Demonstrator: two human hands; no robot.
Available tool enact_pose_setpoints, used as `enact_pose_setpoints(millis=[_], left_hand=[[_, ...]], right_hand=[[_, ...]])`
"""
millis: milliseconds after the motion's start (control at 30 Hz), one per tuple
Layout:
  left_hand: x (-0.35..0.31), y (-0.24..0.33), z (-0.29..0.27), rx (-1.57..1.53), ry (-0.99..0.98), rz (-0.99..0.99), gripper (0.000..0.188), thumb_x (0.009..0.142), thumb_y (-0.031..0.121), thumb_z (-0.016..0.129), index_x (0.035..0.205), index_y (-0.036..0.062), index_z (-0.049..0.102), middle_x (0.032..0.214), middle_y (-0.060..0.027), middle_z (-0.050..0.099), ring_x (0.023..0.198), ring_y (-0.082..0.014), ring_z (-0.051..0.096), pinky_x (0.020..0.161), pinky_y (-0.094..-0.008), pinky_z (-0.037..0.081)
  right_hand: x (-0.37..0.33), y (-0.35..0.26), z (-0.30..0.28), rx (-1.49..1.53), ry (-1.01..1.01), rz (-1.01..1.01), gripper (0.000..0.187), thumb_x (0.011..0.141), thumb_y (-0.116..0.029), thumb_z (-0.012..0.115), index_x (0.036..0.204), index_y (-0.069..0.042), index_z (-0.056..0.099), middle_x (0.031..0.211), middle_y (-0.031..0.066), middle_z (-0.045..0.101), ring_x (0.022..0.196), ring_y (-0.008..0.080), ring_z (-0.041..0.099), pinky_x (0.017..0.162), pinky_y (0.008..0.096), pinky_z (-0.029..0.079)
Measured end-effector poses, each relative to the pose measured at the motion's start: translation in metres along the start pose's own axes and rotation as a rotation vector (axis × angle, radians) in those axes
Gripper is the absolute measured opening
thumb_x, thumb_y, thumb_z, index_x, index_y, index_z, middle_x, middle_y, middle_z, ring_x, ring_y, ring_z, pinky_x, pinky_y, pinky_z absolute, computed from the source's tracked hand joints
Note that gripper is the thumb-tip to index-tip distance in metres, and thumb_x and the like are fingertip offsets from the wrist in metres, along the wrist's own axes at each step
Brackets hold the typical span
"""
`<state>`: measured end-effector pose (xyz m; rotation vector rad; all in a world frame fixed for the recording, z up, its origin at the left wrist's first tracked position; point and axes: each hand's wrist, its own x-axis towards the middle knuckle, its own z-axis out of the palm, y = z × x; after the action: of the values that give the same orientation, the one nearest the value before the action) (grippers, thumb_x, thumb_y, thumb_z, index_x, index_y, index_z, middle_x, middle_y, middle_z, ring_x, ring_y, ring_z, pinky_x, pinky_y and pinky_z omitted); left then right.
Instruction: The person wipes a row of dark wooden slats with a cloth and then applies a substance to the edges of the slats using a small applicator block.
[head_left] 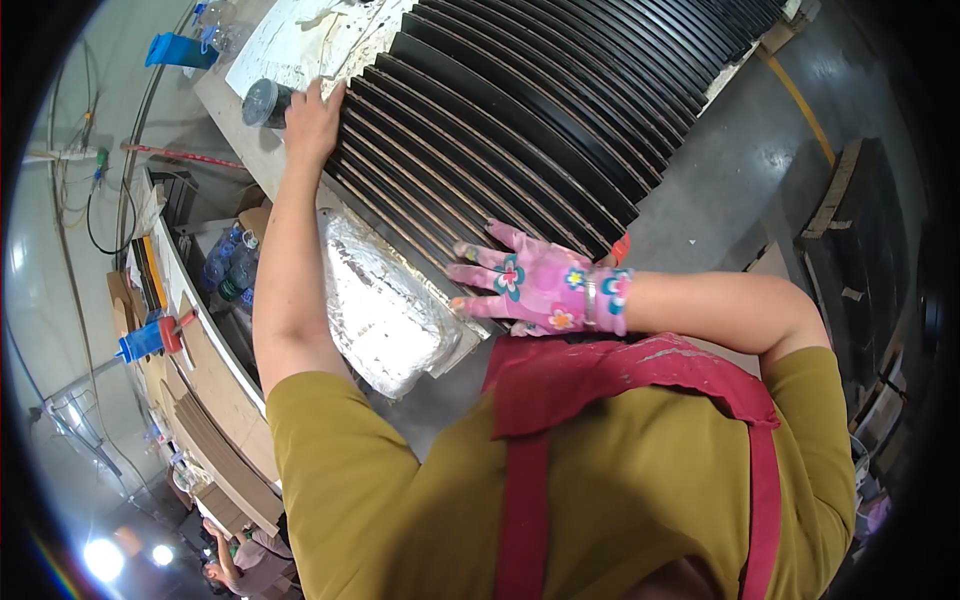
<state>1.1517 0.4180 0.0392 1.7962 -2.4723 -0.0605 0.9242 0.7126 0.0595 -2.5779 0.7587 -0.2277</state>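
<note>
A long row of black curved strips [500, 110] with brown edges lies side by side across the table. My bare left hand [312, 128] is at the row's left end, fingers stretched out against the strip ends. Just left of it a dark round container [266, 104] with a greyish lid lies close to the fingers. My right hand [545, 280], in a pink flowered glove, lies with fingers spread over the near ends of the nearest strips. Neither hand visibly holds anything. The undersides of both hands are hidden.
A block wrapped in silvery foil [385, 310] sits at the table's near edge, between my arms. Farther left are a blue plastic piece [180, 50], a shelf with bottles [235, 265] and stacked brown boards [225, 430]. Another person [245, 560] is at the lower left. Dark panels [850, 240] stand at the right.
</note>
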Motion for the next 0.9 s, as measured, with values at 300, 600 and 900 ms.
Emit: enact_pose_setpoints(millis=[300, 600, 900], left_hand=[[-0.004, -0.024, 0.016, -0.057, -0.204, -0.114, 0.064, 0.092, 0.06, 0.031, 0.126, 0.0086, 0.051, 0.114, -0.0248, 0.059, 0.107, -0.041, 0.055, 0.091, -0.045, 0.043], [0.002, 0.068, 0.011, -0.018, -0.022, 0.074, 0.057, 0.093, 0.055, 0.036, 0.132, 0.0151, 0.047, 0.123, -0.0183, 0.053, 0.113, -0.036, 0.051, 0.095, -0.0489, 0.039], [0.052, 0.094, 0.026, -0.26, 0.173, 0.223, 0.063, 0.092, 0.054, 0.043, 0.136, 0.0092, 0.043, 0.132, -0.0206, 0.047, 0.117, -0.0377, 0.048, 0.098, -0.0464, 0.038]], right_hand=[[0.0, -0.002, 0.034, -0.034, 0.126, -0.075, 0.067, 0.083, -0.052, 0.049, 0.14, -0.019, 0.034, 0.149, 0.0126, 0.028, 0.139, 0.029, 0.026, 0.112, 0.0572, 0.012], [-0.059, 0.013, -0.008, -0.029, 0.162, 0.31, 0.085, 0.071, -0.056, 0.064, 0.141, -0.018, 0.036, 0.147, 0.016, 0.03, 0.136, 0.0347, 0.029, 0.111, 0.0521, 0.018], [-0.079, 0.027, -0.038, -0.125, 0.381, 0.509, 0.081, 0.078, -0.063, 0.055, 0.142, -0.016, 0.036, 0.149, 0.0156, 0.029, 0.135, 0.0359, 0.029, 0.11, 0.052, 0.019]])
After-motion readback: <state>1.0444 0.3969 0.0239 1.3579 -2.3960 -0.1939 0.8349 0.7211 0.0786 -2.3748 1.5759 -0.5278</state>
